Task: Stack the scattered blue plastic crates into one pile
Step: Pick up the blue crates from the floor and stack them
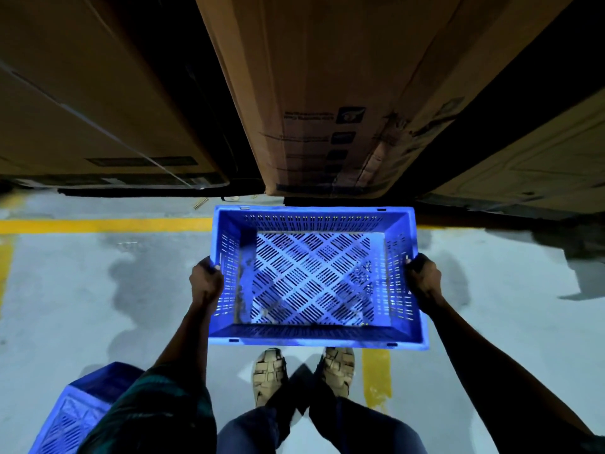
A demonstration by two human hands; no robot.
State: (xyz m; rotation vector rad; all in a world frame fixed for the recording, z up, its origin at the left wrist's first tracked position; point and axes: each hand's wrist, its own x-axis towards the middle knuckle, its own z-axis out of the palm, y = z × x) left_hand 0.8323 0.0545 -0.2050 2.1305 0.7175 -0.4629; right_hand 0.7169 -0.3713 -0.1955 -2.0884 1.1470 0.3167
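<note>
Gripping a blue plastic crate (316, 276) by its two short sides, a person holds it level above the grey warehouse floor (65, 290), open side up, seen from a head-worn camera; the left hand (206, 281) wraps the left rim with its fingers (209, 265) curled tight over the edge, and the right hand (424, 276) clamps the opposite rim the same way, fingers (414, 260) hooked over the top; the crate's slotted walls and diamond-patterned perforated base are in plain sight, and nothing lies inside it; it hangs directly above the person's feet, which wear tan woven sandals (270, 375) and stand close together on the floor; a second blue crate (78, 411) sits on the floor at the lower left corner of the view, partly hidden behind the person's dark patterned sleeve (154, 411), well apart from the one in the hands; a yellow painted line (104, 225) runs across the floor beyond the held crate, and another short yellow stripe (376, 378) lies just right of the feet; tall brown cardboard cartons (327, 93) stand along the far edge of the floor, the nearest one rising just behind the crate's far rim; dark patches stain the floor to the left.
</note>
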